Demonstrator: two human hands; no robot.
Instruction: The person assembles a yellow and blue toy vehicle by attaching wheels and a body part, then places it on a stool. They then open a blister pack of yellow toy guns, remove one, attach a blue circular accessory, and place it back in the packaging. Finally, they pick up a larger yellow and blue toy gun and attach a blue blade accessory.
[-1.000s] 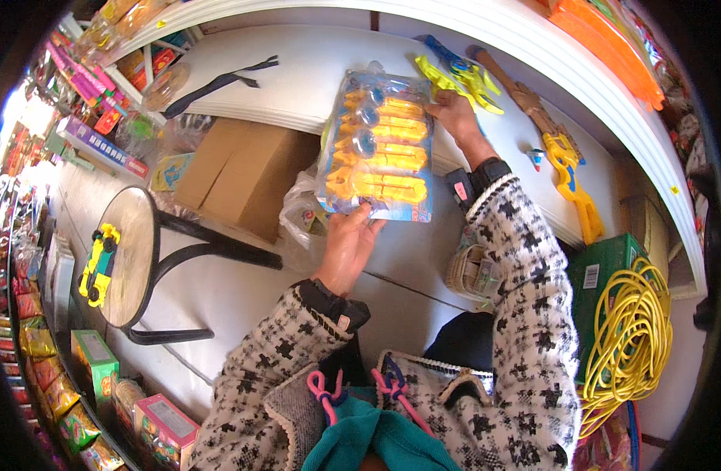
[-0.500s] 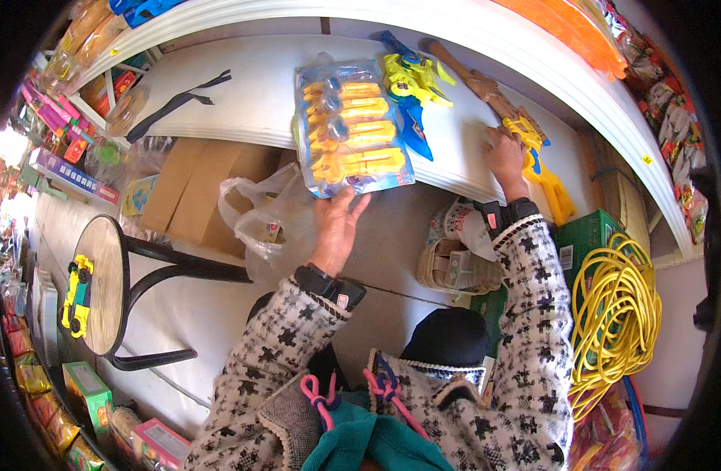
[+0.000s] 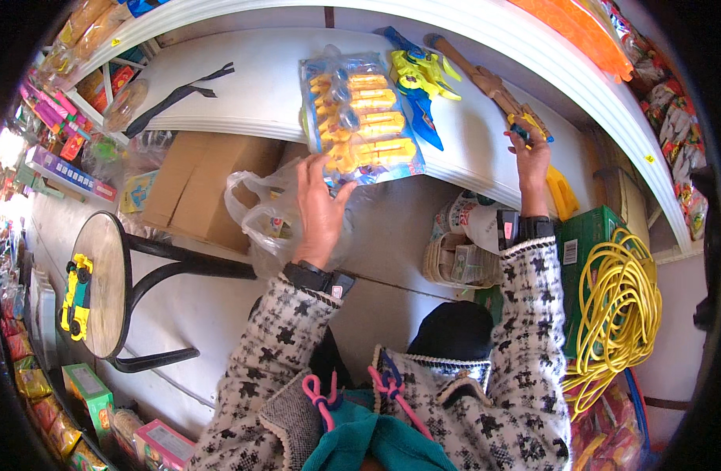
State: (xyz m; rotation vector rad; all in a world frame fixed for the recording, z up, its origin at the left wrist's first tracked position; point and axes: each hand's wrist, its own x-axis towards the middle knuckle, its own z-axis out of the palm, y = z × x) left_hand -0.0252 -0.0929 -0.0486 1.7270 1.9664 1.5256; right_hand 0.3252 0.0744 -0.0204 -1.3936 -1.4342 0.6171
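A card pack of yellow toys (image 3: 368, 125) under clear plastic lies on the white shelf (image 3: 250, 102), its near edge jutting over the front. My left hand (image 3: 320, 206) is open at the pack's near left corner, fingers apart; whether it touches the card is hard to tell. Further right, my right hand (image 3: 533, 161) has its fingers curled round a yellow and blue plastic toy (image 3: 543, 128), which it partly hides. A long brown toy (image 3: 478, 74) lies beyond that hand. Between pack and right hand is a lime-yellow and blue toy (image 3: 423, 82).
A black strap (image 3: 180, 100) lies on the shelf's left. Below stand a cardboard box (image 3: 203, 188), a clear plastic bag (image 3: 258, 208) and a basket (image 3: 455, 267). Coiled yellow cord (image 3: 620, 306) hangs by a green box (image 3: 596, 224). A stool (image 3: 101, 290) carries a toy car (image 3: 78, 297).
My left hand has let go of the pack's near edge and shifted left, fingers spreading. My right hand has moved slightly right, its fingers now curled round the yellow and blue toy.
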